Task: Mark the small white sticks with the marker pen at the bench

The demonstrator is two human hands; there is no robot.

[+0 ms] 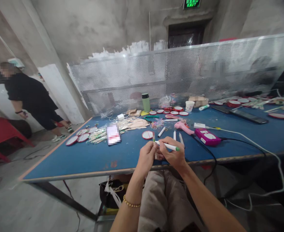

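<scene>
Near the table's front edge, my left hand [147, 155] is closed around a small flat stick [154, 137] held upright, its upper part coloured green and reddish. My right hand [174, 154] grips a white marker with a green end [169, 146], its tip end against or very near the stick. Just behind the hands lies a round white disc with a red rim [147, 135]. White markers [161, 131] rest on the blue table [88, 161] beyond my right hand.
Wooden sticks [134, 123] and a phone [113, 134] lie left. A pink glue gun [184, 127], purple box [207, 137] and cables are right. Behind stand a green bottle [146, 102], paper cup [189, 106] and perforated screen [132, 74]. A person [30, 93] walks at far left.
</scene>
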